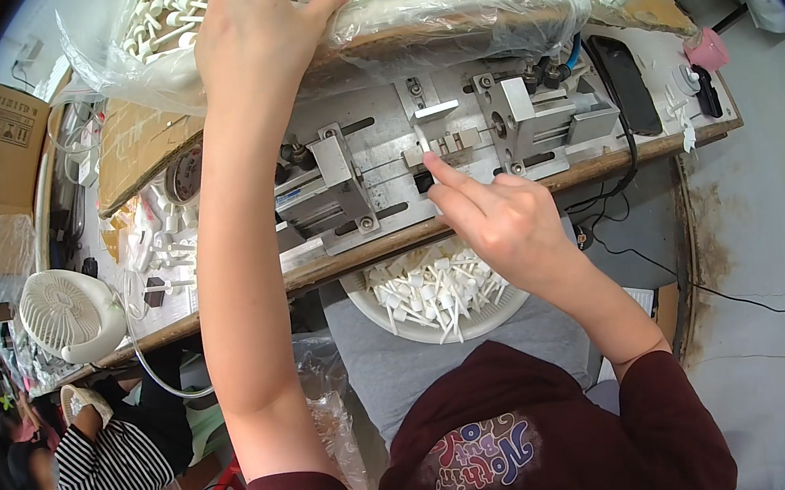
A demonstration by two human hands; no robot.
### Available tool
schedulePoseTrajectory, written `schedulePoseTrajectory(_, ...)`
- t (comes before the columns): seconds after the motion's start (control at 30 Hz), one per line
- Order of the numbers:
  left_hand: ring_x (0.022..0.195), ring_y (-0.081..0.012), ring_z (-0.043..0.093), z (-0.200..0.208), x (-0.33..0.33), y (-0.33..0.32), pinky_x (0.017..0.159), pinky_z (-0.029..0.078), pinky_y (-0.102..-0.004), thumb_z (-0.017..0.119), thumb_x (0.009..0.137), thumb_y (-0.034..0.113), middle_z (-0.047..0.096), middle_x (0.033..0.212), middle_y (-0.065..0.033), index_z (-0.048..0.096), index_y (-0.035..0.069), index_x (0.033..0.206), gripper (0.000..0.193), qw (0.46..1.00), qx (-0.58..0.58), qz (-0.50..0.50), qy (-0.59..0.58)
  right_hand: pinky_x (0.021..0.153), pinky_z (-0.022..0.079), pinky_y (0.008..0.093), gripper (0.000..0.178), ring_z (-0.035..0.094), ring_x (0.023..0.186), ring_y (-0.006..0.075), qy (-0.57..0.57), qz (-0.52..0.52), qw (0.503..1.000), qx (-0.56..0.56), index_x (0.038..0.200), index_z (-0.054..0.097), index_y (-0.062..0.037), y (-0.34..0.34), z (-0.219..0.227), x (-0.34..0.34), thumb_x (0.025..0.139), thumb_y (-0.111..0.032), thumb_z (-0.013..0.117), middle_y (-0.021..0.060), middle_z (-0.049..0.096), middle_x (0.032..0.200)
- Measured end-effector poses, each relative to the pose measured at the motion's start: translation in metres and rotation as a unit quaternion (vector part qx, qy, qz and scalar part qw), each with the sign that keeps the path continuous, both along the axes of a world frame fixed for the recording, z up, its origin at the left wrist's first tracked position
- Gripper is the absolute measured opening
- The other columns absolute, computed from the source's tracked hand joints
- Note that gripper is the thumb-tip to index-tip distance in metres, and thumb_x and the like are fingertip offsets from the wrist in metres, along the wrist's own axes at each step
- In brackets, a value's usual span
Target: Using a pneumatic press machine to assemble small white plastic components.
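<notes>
Nearest, one white basin (513,303) is carried on the lap, filled with white plastic pieces (437,288) too many to be counted. Beyond it, one metal fixture (390,186) with two side blocks (339,168) is mounted on the bench (378,249); one white stick (422,139) is seated between them, touched by the right hand's (507,216) extended index fingertip. Right grip: narrow, index and thumb apart; whether anything is held by the curled fingers cannot be told. Farthest, one clear bag (484,28) of uncounted pieces is reached over by the left hand (259,36); its grip is cut off, hence not determinable. Pieces are judged light, stiff, slightly slippery; thin stems may be bent, so capped ends are best held.
</notes>
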State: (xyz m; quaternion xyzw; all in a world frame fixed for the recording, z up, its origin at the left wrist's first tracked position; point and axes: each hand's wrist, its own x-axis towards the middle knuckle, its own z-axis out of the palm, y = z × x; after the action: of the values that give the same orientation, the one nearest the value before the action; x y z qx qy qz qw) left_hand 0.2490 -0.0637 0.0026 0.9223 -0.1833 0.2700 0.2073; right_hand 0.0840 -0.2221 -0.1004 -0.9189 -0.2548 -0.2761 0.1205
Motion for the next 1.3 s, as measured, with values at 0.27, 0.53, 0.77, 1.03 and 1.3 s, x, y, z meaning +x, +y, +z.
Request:
schedulePoseTrajectory(0.27, 0.095, -0.0205, 0.068, -0.004, 0.011, 0.007, 0.079, 0.053, -0.0332, 0.081, 0.081, 0.025, 0.069, 0.103, -0.0070, 0.076, 0.005, 0.103, 0.030, 0.998, -0.037, -0.034, 0.050, 0.050, 0.045, 0.0250, 0.009, 0.057, 0.049, 0.0131, 0.026, -0.008, 0.999, -0.020, 0.077, 0.057, -0.0061, 0.001, 0.007, 0.002, 0.073, -0.006, 0.065, 0.0186, 0.072, 0.115)
schedulePoseTrajectory(0.53, 0.084, -0.0145, 0.070, 0.000, -0.060, 0.042, 0.065, 0.062, -0.0267, 0.081, 0.079, 0.005, 0.064, 0.105, -0.0082, 0.076, 0.003, 0.104, 0.026, 0.952, -0.264, -0.153, -0.004, 0.052, 0.049, 0.0281, 0.018, 0.061, 0.052, 0.0191, 0.107, 0.029, 0.993, 0.028, 0.088, 0.067, -0.0047, -0.002, 0.025, 0.009, 0.077, -0.016, 0.076, 0.0130, 0.075, 0.100)
schedulePoseTrajectory(0.77, 0.090, -0.0156, 0.070, -0.033, -0.123, 0.054, 0.071, 0.063, -0.0250, 0.079, 0.074, -0.010, 0.062, 0.121, -0.0118, 0.075, 0.002, 0.107, 0.035, 0.969, -0.178, -0.173, -0.017, 0.075, 0.054, 0.0385, 0.026, 0.071, 0.080, 0.0239, -0.020, 0.046, 0.965, 0.257, 0.094, 0.072, -0.0062, 0.006, 0.091, 0.123, 0.084, -0.030, 0.073, 0.0078, 0.072, 0.082)
schedulePoseTrajectory(1.03, 0.090, -0.0186, 0.071, -0.062, -0.155, 0.034, 0.074, 0.059, -0.0286, 0.084, 0.071, -0.003, 0.064, 0.120, -0.0116, 0.075, 0.002, 0.104, 0.035, 0.942, -0.219, -0.241, 0.082, 0.096, 0.051, 0.0432, 0.054, 0.059, 0.122, 0.0340, 0.090, -0.142, 0.985, -0.027, 0.131, 0.058, -0.0087, 0.065, 0.096, 0.235, 0.089, -0.041, 0.068, 0.0217, 0.058, 0.131)
schedulePoseTrajectory(1.3, 0.091, -0.0182, 0.070, -0.084, -0.154, 0.029, 0.076, 0.062, -0.0297, 0.084, 0.072, 0.001, 0.063, 0.119, -0.0089, 0.075, 0.003, 0.103, 0.032, 0.932, -0.228, -0.241, 0.144, 0.093, 0.050, 0.0429, 0.036, 0.060, 0.109, 0.0308, 0.148, 0.050, 0.988, -0.015, 0.117, 0.058, -0.0128, 0.003, 0.090, 0.231, 0.093, -0.038, 0.066, 0.0127, 0.058, 0.117)
